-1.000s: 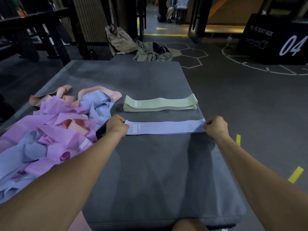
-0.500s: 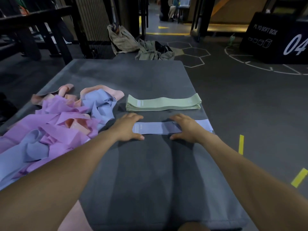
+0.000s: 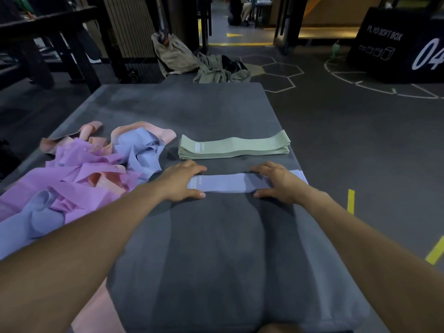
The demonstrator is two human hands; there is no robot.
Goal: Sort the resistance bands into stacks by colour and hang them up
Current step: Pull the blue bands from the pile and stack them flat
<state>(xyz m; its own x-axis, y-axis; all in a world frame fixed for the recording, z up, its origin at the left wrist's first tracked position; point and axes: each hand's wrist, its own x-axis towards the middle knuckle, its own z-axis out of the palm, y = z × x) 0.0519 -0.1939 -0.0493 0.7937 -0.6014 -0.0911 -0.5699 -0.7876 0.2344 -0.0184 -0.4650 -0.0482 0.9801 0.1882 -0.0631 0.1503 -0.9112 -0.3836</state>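
Head view down onto a grey padded mat, both bare forearms reaching forward across it. Left hand flat, fingers straight and together, pressing on the left end of a blue band laid out lengthwise across the mat. Right hand likewise flat, fingers extended, palm down on the right part of the same band, with the band's far right end poking out past the wrist near the mat's right edge. Thumbs of both hands stretched along the band's near edge. Just beyond, parallel and apart from the blue band, a neat stack of green bands, slightly wavy on top. Off to the left, a loose tangled heap of unsorted bands in purple, blue and peach, spilling over the mat's left side. Farther back on the dark gym floor, crumpled khaki bags beside a slatted post, white hexagon floor markings, yellow tape strips at right, and a black plyo soft box marked 04.
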